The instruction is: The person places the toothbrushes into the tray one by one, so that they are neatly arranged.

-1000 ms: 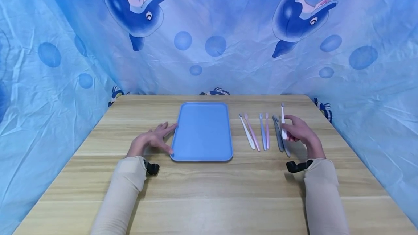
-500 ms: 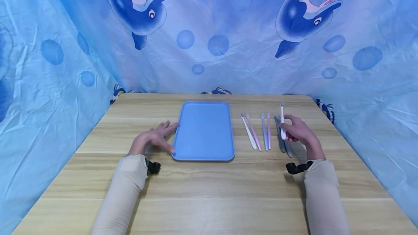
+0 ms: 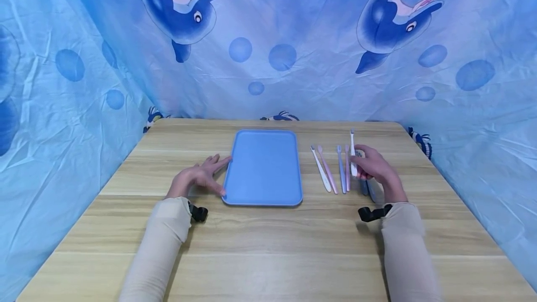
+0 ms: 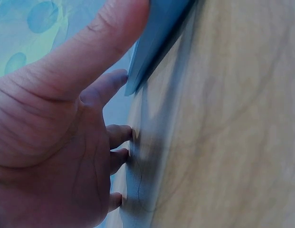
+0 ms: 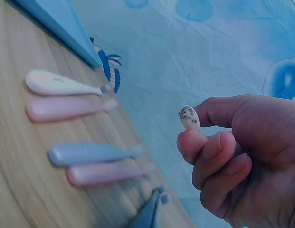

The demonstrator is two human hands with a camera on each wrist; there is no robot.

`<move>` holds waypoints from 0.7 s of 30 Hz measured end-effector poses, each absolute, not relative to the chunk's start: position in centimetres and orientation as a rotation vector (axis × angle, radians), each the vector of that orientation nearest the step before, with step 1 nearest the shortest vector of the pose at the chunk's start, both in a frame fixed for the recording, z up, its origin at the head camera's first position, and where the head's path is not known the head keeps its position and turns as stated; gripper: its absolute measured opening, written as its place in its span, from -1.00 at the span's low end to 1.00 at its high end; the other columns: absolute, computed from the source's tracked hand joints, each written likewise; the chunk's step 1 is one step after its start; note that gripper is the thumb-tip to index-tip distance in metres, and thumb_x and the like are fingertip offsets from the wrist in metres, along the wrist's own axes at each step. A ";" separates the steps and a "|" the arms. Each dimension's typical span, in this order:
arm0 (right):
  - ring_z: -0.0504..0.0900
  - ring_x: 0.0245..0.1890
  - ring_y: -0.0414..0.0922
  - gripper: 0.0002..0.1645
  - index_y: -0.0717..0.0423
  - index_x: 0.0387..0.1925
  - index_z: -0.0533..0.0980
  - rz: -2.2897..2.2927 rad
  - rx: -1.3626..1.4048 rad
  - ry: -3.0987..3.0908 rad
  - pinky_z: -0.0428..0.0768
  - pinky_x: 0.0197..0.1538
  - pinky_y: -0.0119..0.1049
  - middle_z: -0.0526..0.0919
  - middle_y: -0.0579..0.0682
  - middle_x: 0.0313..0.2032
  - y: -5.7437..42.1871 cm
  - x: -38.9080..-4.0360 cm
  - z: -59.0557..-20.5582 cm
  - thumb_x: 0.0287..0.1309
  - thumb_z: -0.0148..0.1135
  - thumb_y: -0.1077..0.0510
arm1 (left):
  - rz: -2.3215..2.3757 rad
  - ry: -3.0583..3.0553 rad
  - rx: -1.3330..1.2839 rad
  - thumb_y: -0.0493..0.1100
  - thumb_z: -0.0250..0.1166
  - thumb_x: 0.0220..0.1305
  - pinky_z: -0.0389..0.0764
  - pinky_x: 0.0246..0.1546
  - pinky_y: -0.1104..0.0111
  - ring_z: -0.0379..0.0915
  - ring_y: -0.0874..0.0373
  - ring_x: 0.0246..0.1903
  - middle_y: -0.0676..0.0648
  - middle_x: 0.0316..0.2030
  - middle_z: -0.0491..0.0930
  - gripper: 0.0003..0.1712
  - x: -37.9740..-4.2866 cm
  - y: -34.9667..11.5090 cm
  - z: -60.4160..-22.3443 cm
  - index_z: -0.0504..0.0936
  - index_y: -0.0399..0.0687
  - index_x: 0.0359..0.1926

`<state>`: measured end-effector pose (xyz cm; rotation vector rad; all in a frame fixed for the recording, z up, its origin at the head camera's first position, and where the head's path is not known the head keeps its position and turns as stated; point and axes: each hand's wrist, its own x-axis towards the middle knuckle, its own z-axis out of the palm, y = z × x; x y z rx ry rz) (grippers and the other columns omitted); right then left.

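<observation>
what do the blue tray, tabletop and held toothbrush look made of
Blue tray: probably plastic, fairly matte, from its even colour and smooth raised rim. Tabletop: wood or wood-look laminate, with grain streaks and a soft sheen. Held toothbrush: likely plastic, its slim white handle looking smooth; bristles too small to judge.

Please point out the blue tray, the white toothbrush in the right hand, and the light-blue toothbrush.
Blue tray [image 3: 264, 168]: head view, on its bare middle.
Held white toothbrush [image 5: 189, 118]: right wrist view, on the handle's end.
Light-blue toothbrush [image 5: 91, 154]: right wrist view, on the handle.
</observation>
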<state>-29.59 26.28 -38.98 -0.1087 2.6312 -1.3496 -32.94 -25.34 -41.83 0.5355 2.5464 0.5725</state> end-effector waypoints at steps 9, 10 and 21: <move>0.45 -0.79 -0.28 -0.21 0.34 0.54 -0.07 -1.373 -0.160 2.632 0.56 -0.64 -0.26 0.52 -0.13 -0.74 24.6 -29.9 -38.9 0.48 -0.02 0.11 | 0.577 2.551 0.538 0.33 0.57 -0.14 -0.46 0.41 -0.44 -0.63 -0.44 0.54 -0.40 0.57 -0.47 0.51 -32.9 -25.2 -41.7 -0.23 0.10 0.62; 0.45 -0.79 -0.27 -0.21 0.34 0.54 -0.06 -1.373 -0.168 2.633 0.56 -0.64 -0.25 0.52 -0.13 -0.74 24.5 -29.9 -38.9 0.48 -0.03 0.11 | 0.571 2.552 0.533 0.32 0.57 -0.13 -0.45 0.42 -0.44 -0.63 -0.43 0.55 -0.39 0.58 -0.47 0.51 -32.9 -25.2 -41.7 -0.23 0.10 0.62; 0.45 -0.77 -0.26 -0.19 0.26 0.56 -0.09 -1.344 -0.167 2.625 0.51 -0.64 -0.29 0.52 -0.13 -0.75 22.7 -30.6 -39.3 0.48 -0.03 0.07 | 0.557 2.554 0.529 0.29 0.57 -0.11 -0.43 0.43 -0.44 -0.63 -0.42 0.55 -0.37 0.58 -0.47 0.49 -32.9 -25.2 -41.8 -0.24 0.14 0.62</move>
